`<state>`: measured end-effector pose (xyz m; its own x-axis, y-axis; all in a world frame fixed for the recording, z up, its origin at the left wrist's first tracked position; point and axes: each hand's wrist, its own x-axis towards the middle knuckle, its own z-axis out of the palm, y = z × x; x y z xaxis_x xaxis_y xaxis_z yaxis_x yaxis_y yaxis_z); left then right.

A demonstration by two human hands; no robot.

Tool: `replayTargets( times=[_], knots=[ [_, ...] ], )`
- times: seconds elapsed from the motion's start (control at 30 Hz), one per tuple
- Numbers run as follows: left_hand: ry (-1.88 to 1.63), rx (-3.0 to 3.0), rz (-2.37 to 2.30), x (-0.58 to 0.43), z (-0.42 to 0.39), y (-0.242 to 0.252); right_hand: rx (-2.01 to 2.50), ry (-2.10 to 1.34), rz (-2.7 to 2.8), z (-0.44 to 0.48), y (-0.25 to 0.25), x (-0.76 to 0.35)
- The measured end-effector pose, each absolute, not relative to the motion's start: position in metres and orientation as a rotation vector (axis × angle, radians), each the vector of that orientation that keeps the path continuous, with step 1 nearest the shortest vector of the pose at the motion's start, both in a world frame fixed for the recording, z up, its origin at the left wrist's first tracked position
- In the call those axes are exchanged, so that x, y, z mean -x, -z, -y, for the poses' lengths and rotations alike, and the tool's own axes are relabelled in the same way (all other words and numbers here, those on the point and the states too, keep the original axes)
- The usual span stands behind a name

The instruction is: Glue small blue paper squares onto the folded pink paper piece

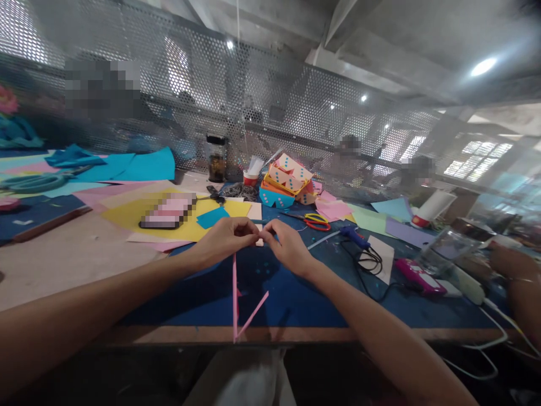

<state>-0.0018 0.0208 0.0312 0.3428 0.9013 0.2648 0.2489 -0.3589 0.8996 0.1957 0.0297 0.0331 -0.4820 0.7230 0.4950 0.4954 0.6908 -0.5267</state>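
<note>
My left hand (230,235) and my right hand (284,243) meet above the blue work surface, thumbs and fingers pinched tip to tip. From under my left hand hangs a narrow pink paper strip (235,293), bent sharply near the table's front edge, with one end angling up to the right. What lies between my right fingertips is hidden. A small pale paper piece (259,242) shows just behind the fingertips. Beyond my left hand lies a small blue paper piece (212,217) on a yellow sheet (181,225).
Scissors (316,221), a blue glue gun (355,235) with a black cord, and a pink device (420,277) lie to the right. A phone (167,211) rests left. Stacked paper crowns (285,180) and a lidded jar (216,158) stand behind. Another person's arm (518,276) is at far right.
</note>
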Motion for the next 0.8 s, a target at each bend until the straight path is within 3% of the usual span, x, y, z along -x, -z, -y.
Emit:
replayTargets(
  times=[0.27, 0.7, 0.8],
  knots=[
    [-1.070, -1.723, -1.025, 0.001, -0.019, -0.038, 0.799, -0.857, 2.012, -0.038, -0.030, -0.201],
    [-1.097, -1.732, -1.036, 0.003, -0.024, -0.032, 0.893, -0.408, 2.040, -0.029, -0.042, -0.201],
    [-1.132, -1.743, -1.083, 0.005, -0.024, -0.036, 0.803, -0.530, 2.082, -0.010, -0.057, -0.209]
  ],
)
